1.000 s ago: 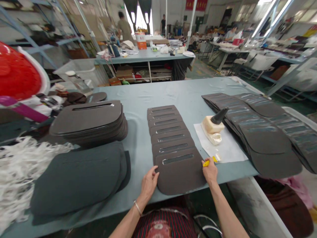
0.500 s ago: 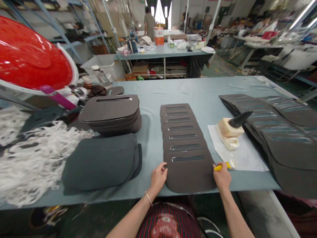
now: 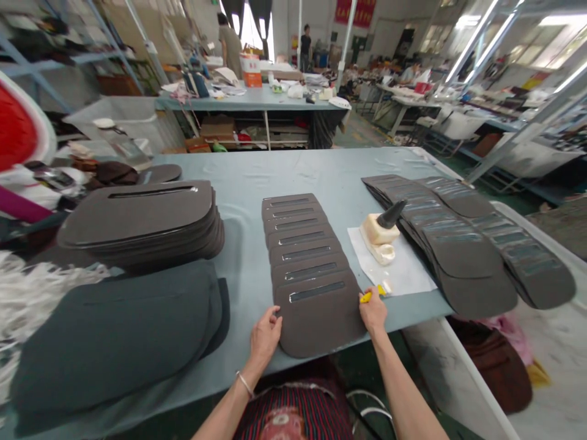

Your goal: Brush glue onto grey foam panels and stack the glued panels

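The front panel [image 3: 321, 324] is lying flat at the near edge of the desk [image 3: 339, 165], overlapping the next one in a row of panels [image 3: 300, 237] that is running away from the person. Its dark slot [image 3: 317, 292] is sitting near its far edge, with a shiny rim that may be wet and slippery. The panel is looking thin and light, bendable yet firm enough to lie flat; its two long sides are offering the best hold, clear of the slot.

The left hand [image 3: 266, 336] is resting at the left side, its thumb and forefinger close together by the edge; whether they are pinching it, I cannot tell. The right hand [image 3: 373, 311] is meeting the right side while its fingers are holding the yellow handle of a brush [image 3: 376, 291], bristles pointing away to the right.

Just beyond the brush, a white sheet [image 3: 413, 280] is carrying a pale bottle [image 3: 380, 230] with a slanting black nozzle. Farther right, more panels [image 3: 477, 287] are lying in overlapping piles. To the left, a brown stack [image 3: 137, 214] is standing behind dark sheets [image 3: 119, 336], and white strips [image 3: 13, 269] are heaping beside them.
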The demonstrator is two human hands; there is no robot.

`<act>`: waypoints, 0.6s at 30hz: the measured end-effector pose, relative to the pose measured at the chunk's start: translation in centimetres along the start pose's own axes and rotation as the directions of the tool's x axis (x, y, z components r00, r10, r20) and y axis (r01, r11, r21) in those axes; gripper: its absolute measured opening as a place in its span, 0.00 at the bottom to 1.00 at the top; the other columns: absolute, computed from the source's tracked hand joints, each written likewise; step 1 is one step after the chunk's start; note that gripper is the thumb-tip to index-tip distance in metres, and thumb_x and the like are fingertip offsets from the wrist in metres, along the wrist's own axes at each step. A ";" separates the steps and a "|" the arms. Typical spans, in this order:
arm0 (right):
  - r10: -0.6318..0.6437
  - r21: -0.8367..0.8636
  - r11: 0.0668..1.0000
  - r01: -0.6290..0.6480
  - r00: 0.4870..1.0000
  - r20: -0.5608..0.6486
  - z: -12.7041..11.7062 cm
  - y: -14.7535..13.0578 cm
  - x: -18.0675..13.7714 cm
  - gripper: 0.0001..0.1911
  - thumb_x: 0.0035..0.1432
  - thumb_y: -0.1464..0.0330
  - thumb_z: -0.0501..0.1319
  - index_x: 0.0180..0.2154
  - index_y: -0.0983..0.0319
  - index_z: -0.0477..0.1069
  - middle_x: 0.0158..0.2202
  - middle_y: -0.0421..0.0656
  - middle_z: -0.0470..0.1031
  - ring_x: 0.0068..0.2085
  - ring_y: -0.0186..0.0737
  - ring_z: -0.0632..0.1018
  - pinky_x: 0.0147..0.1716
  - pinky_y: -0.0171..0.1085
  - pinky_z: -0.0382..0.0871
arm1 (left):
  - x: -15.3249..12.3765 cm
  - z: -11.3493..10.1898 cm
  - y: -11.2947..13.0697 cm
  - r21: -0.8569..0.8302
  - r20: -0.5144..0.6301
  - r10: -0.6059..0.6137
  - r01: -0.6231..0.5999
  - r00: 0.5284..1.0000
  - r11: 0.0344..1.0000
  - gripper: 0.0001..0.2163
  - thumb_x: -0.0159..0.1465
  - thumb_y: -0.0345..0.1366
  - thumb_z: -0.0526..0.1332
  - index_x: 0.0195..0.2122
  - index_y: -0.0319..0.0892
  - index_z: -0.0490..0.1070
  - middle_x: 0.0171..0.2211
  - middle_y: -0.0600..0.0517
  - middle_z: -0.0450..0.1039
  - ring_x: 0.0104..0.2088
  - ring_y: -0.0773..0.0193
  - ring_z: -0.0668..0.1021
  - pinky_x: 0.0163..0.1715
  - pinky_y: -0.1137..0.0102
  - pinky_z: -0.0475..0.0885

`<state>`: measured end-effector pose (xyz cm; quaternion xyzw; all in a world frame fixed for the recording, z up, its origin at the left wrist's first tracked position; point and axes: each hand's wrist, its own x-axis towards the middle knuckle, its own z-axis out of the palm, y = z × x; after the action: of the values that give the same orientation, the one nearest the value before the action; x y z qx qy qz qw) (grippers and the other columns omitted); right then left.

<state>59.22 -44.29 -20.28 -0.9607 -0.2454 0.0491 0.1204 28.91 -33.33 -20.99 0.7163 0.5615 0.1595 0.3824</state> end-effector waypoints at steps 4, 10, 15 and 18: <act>-0.006 0.007 1.000 0.006 1.000 -0.007 0.2 0.2 0.0 0.11 0.59 0.62 0.54 0.41 0.60 0.64 0.27 0.39 0.70 0.27 0.35 0.70 0.27 0.32 0.50 | 0.0 0.0 0.0 0.009 -0.005 0.002 -0.002 1.000 1.000 0.15 0.59 0.40 0.54 0.47 0.47 0.67 0.27 0.55 0.71 0.27 0.66 0.74 0.29 0.73 0.62; 0.008 -0.010 1.000 -0.008 1.000 0.007 0.1 0.1 0.0 0.11 0.60 0.62 0.53 0.42 0.60 0.64 0.27 0.40 0.70 0.28 0.37 0.71 0.27 0.33 0.51 | 0.1 0.2 0.0 0.005 -0.012 0.002 -0.002 1.000 1.000 0.14 0.59 0.38 0.54 0.47 0.47 0.68 0.27 0.55 0.71 0.26 0.67 0.73 0.29 0.74 0.61; 0.018 -0.018 1.000 -0.017 0.999 0.033 -0.1 -0.1 0.2 0.11 0.59 0.62 0.53 0.42 0.59 0.64 0.27 0.41 0.70 0.28 0.37 0.72 0.27 0.33 0.53 | 0.1 0.1 0.0 0.011 -0.008 0.002 -0.002 1.000 1.000 0.15 0.59 0.38 0.55 0.47 0.46 0.68 0.28 0.55 0.71 0.27 0.68 0.74 0.29 0.75 0.62; 0.018 -0.014 1.000 -0.017 0.999 0.040 0.1 0.1 0.4 0.11 0.59 0.63 0.53 0.42 0.59 0.65 0.26 0.40 0.70 0.27 0.38 0.72 0.27 0.33 0.53 | 0.0 0.0 0.1 0.008 0.003 0.003 -0.003 1.000 1.000 0.15 0.59 0.38 0.55 0.47 0.46 0.68 0.28 0.54 0.72 0.27 0.67 0.74 0.30 0.75 0.62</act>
<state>59.56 -44.15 -20.38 -0.9624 -0.2397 0.0677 0.1087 29.00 -33.29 -20.90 0.7188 0.5604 0.1570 0.3803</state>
